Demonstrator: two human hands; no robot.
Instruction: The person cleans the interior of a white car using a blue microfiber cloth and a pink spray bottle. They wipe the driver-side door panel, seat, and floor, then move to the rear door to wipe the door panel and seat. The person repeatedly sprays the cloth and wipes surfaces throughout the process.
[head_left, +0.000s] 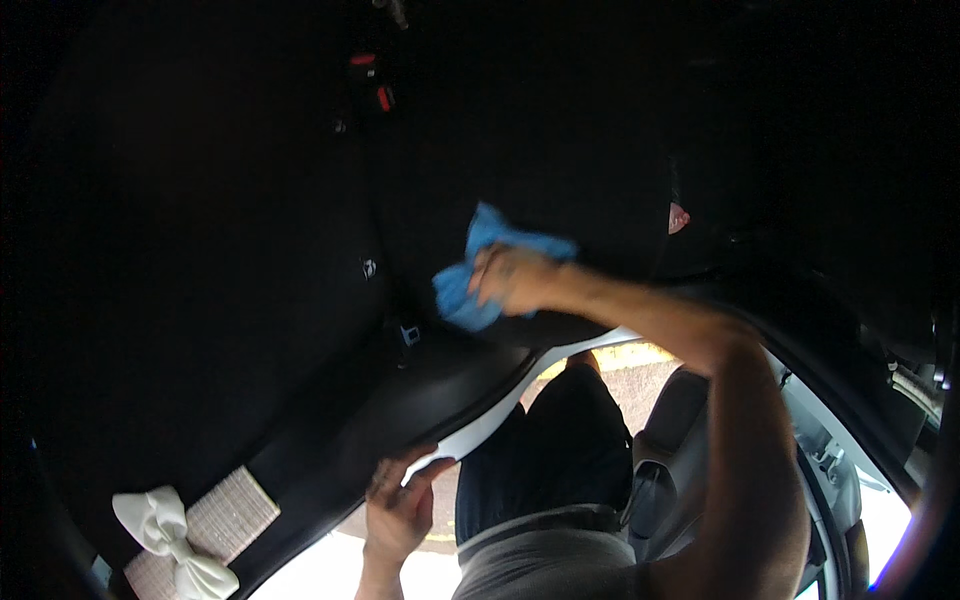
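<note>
My right hand (510, 277) grips a crumpled blue cloth (457, 296) and presses it near the edge of a dark car seat (495, 337). Motion blurs the hand and cloth a little, and the contact beneath the cloth is hidden. At lower left, my left hand (401, 502) holds the edge of the white door frame (487, 427), fingers and thumb on either side of it. Left of the cloth, a metal seat-belt tongue (409, 334) shows against the dark interior. Deeper inside are red-buttoned seat-belt buckles (375, 81).
A cream bow (176, 536) lies on a woven, striped piece (232, 517) at lower left. A small pink object (678, 218) sits right of the cloth. The open car door (675, 480) stands beside my legs (555, 450). Much of the interior is too dark to make out.
</note>
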